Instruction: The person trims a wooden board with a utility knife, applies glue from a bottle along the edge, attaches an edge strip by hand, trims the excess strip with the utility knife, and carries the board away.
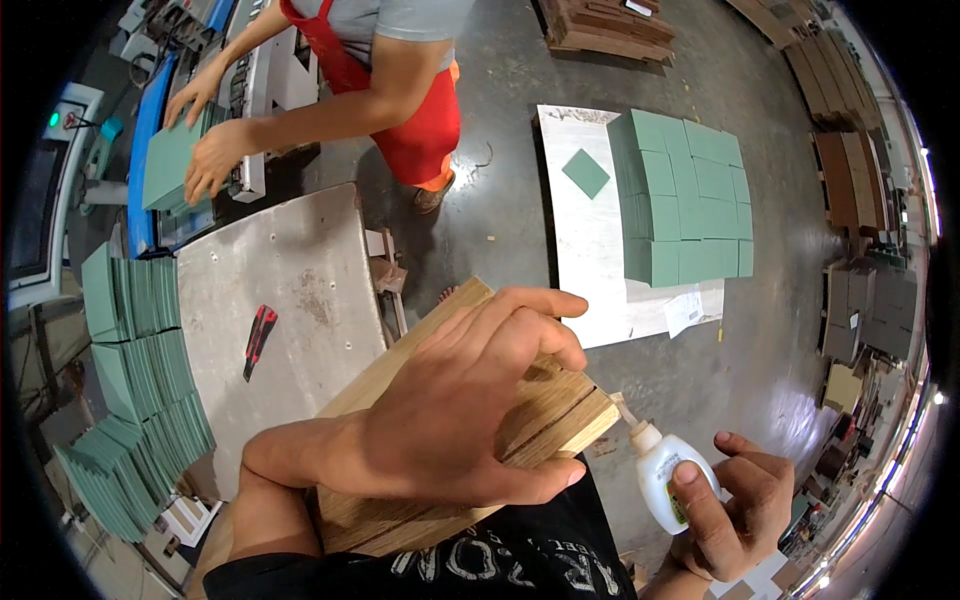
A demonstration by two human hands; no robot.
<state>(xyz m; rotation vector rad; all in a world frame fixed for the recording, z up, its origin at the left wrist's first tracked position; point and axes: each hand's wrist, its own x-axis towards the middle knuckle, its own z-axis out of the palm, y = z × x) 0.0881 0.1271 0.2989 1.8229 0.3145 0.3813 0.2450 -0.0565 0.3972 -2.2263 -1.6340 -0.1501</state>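
Note:
My left hand point(445, 405) lies over several light-brown wooden boards point(540, 425) held close to my body, its thumb and fingers spread apart. The boards slant from lower left to upper right, and my left forearm crosses over them. In my right hand point(740, 515) is a small white glue bottle point(668, 478), gripped between thumb and fingers. Its narrow nozzle points up and meets or nearly meets the right end of the boards.
A worn pale tabletop point(285, 270) holds a red-and-black utility knife point(260, 342). Stacked green panels point(140, 375) stand left of it. At far left a person point(375, 90) in a red apron handles green panels by a machine. More green blocks point(690, 205) sit on a white board point(580, 260).

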